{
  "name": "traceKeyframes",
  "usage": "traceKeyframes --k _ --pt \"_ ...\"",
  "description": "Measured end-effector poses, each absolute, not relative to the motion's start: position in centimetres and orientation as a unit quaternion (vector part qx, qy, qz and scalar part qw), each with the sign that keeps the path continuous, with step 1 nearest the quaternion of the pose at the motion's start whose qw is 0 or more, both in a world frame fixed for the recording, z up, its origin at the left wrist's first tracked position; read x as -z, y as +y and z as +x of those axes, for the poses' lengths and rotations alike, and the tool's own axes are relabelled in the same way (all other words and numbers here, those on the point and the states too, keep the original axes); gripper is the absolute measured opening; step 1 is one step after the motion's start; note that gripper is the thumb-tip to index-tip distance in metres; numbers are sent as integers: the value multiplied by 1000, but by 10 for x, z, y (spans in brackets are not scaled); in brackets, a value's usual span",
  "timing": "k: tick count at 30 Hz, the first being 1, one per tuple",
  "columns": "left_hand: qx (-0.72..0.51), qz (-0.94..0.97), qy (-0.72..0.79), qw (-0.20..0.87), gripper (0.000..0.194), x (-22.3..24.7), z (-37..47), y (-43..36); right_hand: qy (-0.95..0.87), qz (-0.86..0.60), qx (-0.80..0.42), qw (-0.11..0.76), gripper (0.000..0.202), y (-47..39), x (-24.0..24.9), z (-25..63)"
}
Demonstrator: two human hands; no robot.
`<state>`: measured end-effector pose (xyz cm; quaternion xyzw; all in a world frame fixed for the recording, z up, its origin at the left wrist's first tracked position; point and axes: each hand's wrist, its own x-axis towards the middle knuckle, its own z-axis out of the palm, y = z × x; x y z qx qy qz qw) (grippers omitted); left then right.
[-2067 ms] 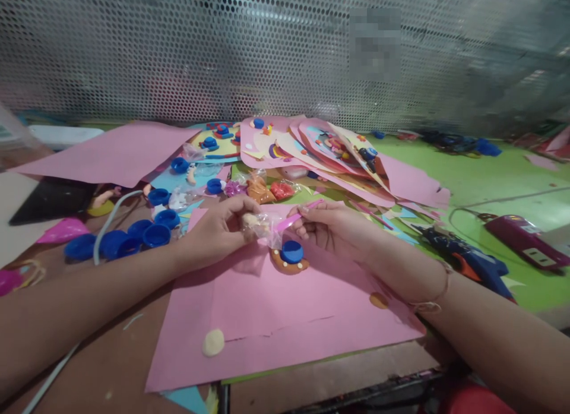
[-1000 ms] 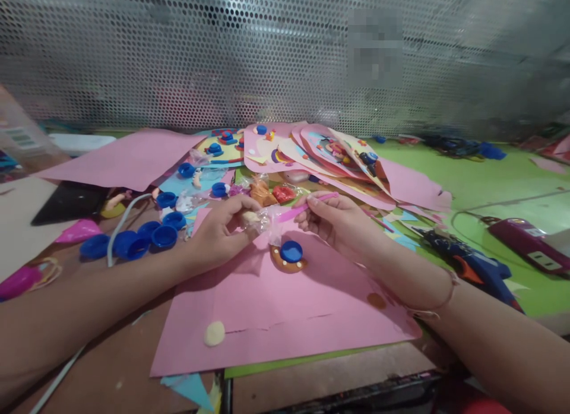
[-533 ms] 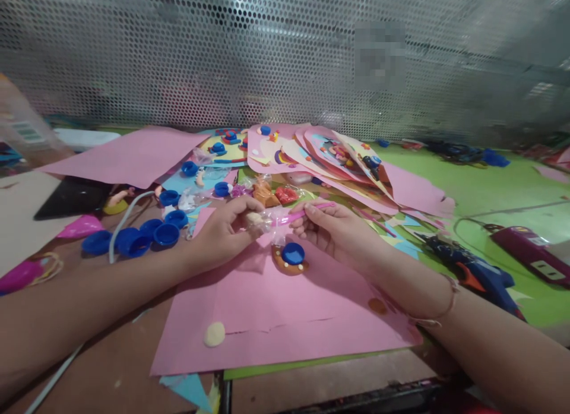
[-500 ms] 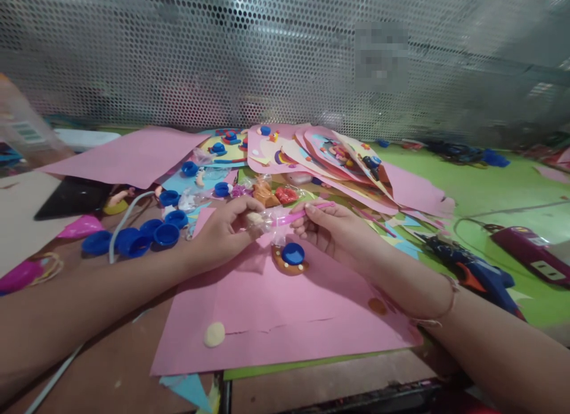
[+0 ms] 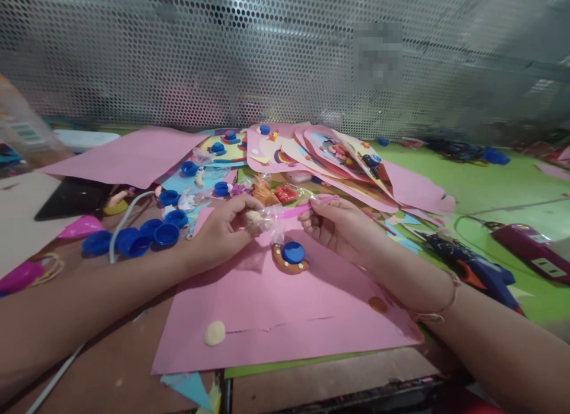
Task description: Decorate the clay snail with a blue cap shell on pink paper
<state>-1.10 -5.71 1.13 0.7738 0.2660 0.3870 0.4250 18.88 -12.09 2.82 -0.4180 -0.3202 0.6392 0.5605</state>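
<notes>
My left hand (image 5: 227, 228) pinches a small clear plastic bag with cream-coloured clay (image 5: 255, 220) inside. From the right, my right hand (image 5: 332, 224) grips a thin pink modelling tool (image 5: 291, 212) between thumb and fingers, its left end at the bag's mouth. Just below the hands, a blue cap (image 5: 293, 253) sits against a curved brown clay piece (image 5: 285, 264) dotted with cream spots. Both lie on a pink sheet (image 5: 267, 301). A flat cream clay disc (image 5: 215, 333) rests near the sheet's front left, and an orange-brown disc (image 5: 378, 305) at its right.
Several blue caps (image 5: 166, 234) crowd the left beside a white cable (image 5: 116, 227). Bags of orange clay (image 5: 264, 191) and red clay (image 5: 286, 193) stand behind my hands. Decorated pink cards (image 5: 307, 147) pile up at the back. A blue glue gun (image 5: 478, 274) and purple power strip (image 5: 532, 250) lie right.
My right hand has shifted slightly right with the pink tool, drawing more of it out of the bag's mouth. My left hand keeps its place with the bag.
</notes>
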Motion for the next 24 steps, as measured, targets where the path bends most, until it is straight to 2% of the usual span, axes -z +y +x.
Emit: traceKeyframes --k 8,13,18,24 --pt "-396 760 262 444 17 -12 -9 -60 -385 -379 -625 563 11 -122 -26 187" --pt "-388 767 270 433 19 -11 -11 -59 -421 -360 -631 543 16 -122 -20 186" --pt "-380 775 267 429 16 -11 -11 -59 -418 -364 -637 536 18 -123 -20 186" --pt "-372 786 279 408 12 -12 -9 -59 -380 -373 -663 526 11 -125 -21 184"
